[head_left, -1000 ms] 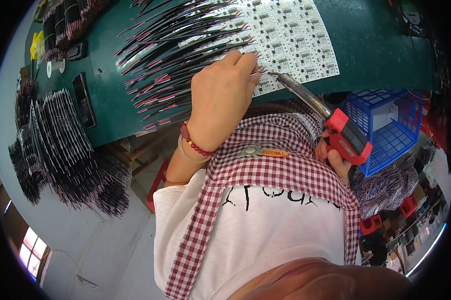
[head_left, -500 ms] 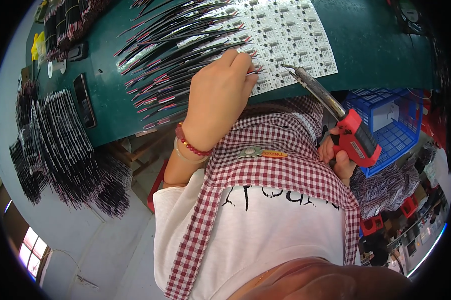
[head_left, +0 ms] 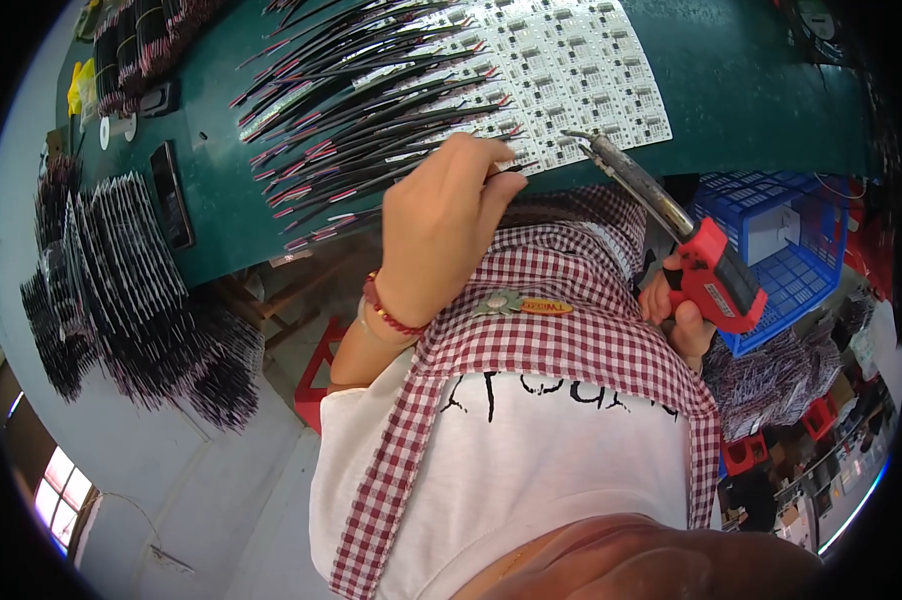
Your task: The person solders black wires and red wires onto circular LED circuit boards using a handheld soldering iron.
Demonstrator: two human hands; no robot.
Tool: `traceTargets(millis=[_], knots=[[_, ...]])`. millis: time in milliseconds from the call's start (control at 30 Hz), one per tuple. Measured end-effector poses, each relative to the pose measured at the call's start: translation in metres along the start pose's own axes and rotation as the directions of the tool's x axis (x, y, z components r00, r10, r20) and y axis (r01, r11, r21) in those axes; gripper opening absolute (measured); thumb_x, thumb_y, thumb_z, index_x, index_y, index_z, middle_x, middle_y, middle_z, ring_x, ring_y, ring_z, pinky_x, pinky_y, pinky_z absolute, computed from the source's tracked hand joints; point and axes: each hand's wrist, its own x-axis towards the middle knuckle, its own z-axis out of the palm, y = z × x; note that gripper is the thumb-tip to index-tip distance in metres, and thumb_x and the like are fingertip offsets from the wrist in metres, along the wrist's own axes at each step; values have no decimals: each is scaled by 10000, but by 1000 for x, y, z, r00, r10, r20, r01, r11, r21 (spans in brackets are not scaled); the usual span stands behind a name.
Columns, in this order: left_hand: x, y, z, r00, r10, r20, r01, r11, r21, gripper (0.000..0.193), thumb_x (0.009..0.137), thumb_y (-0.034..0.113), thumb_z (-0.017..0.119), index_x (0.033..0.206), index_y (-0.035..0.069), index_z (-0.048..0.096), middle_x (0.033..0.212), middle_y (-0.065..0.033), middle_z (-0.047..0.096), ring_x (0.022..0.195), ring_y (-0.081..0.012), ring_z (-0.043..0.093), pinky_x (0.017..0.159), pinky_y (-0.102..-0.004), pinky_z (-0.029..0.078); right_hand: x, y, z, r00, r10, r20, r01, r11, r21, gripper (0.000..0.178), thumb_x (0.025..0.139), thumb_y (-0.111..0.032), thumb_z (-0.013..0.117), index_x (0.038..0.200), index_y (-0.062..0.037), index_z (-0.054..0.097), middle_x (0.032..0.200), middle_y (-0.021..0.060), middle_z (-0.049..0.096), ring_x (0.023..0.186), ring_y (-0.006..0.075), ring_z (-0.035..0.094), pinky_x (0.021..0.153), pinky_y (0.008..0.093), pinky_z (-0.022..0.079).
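Observation:
My left hand point(head_left: 443, 215) is closed in a pinch at the near edge of a white circuit board panel point(head_left: 616, 105). A thin dark cable point(head_left: 527, 167) sticks out past its fingertips, its body mostly covered by the hand. Many black cables point(head_left: 361, 115) with red and white wire ends lie side by side, reaching from the left onto the panel. My right hand point(head_left: 683, 325) grips a soldering gun point(head_left: 723, 275) by its red and black handle. Its metal tip points up and left, over the panel's near edge.
A green table point(head_left: 761, 110) carries a phone point(head_left: 171, 195) and bundled cables point(head_left: 141, 45) on the left. More cables point(head_left: 136, 290) hang in bunches off its left side. At the right, below the table edge, stands a blue plastic basket point(head_left: 821, 240).
My left hand has moved down toward the panel's near edge, uncovering cable ends on the board. The soldering gun has hardly moved.

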Motion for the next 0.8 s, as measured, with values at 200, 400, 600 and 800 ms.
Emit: traceTargets(millis=[200, 400, 600, 800], knots=[[2, -3, 10, 993, -61, 98, 52, 994, 92, 169, 732, 58, 709, 763, 26, 546, 694, -76, 583, 534, -226, 547, 479, -309, 410, -4, 0, -4, 992, 112, 56, -114, 993, 29, 565, 861, -318, 600, 1226, 59, 393, 649, 33, 456, 555, 113, 441, 532, 260, 396], [6, -1, 10, 986, -90, 140, 75, 991, 109, 158, 756, 91, 697, 755, 29, 552, 681, -81, 588, 527, -232, 549, 472, -312, 404, -9, 1, -9, 982, 138, 125, -141, 990, 9, 499, 890, -228, 567, 1274, 38, 390, 699, 28, 459, 608, 110, 438, 589, 264, 387], [8, 8, 4, 975, -119, 189, 65, 960, 272, 189, 797, 187, 667, 707, 51, 571, 622, -88, 581, 514, -263, 555, 461, -330, 405, -8, -4, -5, 981, 186, 46, -185, 982, -22, 551, 842, -339, 624, 1161, 59, 416, 653, 43, 461, 555, 125, 439, 526, 268, 397], [12, 6, 6, 966, -165, 197, 106, 954, 282, 200, 794, 204, 666, 701, 43, 593, 580, -104, 577, 495, -279, 554, 456, -348, 405, -9, -3, -4, 984, 171, 45, -171, 985, -2, 477, 862, -269, 598, 1171, 54, 432, 683, 44, 473, 580, 119, 443, 548, 266, 392]])
